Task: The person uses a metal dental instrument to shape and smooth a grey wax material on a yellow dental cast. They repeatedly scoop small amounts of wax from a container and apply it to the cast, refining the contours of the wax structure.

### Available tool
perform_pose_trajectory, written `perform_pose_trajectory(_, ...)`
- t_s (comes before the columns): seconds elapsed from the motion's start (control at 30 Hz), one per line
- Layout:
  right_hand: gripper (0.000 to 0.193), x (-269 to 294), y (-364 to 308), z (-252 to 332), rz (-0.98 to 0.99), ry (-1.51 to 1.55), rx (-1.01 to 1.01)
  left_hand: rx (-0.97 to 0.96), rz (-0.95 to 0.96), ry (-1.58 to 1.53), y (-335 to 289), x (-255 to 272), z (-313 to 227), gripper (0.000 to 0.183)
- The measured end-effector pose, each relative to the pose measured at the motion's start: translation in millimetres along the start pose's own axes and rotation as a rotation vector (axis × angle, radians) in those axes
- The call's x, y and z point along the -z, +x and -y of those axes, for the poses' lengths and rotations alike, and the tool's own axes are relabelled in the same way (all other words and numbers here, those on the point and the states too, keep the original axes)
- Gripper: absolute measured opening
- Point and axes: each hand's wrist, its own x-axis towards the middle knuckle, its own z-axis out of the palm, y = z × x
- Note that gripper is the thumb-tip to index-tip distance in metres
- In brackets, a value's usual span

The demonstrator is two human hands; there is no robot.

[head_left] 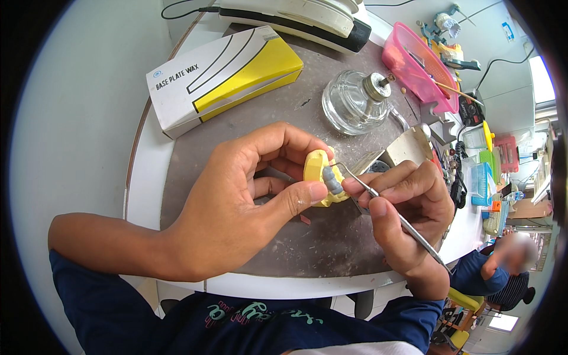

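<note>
A yellow dental cast [316, 167] sits between the thumb and fingers of my left hand [236, 195], held above the table. Grey wax [332, 181] covers several teeth on its right side. My right hand [408, 204] grips a thin metal wax carving tool [408, 228] like a pen. The tool's bent tip reaches the cast beside the grey wax; whether it touches I cannot tell. Behind the cast stands a glass spirit lamp [349, 106] with a metal collar. Partly hidden by my right hand are a beige block-like piece [408, 147] and other small items.
A white and yellow box [225, 77] lies at the back left, near a pale appliance [296, 18]. At the back right is a pink basket [414, 65] holding tools. Coloured containers [482, 180] line the right side. Another person [482, 269] sits farther off at right.
</note>
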Motion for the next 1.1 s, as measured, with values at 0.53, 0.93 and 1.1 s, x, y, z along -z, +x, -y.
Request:
perform_pose_trajectory(0.53, 0.01, 33, 20, 8, -0.265, -0.155, 0.098, 0.057, -0.012, -0.011, -1, -2, -8, 0.03)
perform_pose_trajectory(0.93, 0.015, 42, 53, -2, -0.252, -0.265, -0.038, 0.056, -0.05, 0.052, -7, -1, -11, 0.033)
perform_pose_trajectory(1.1, 0.015, 41, 50, -3, -0.265, -0.261, -0.034, 0.064, -0.052, 0.031, -6, -1, -10, 0.033)
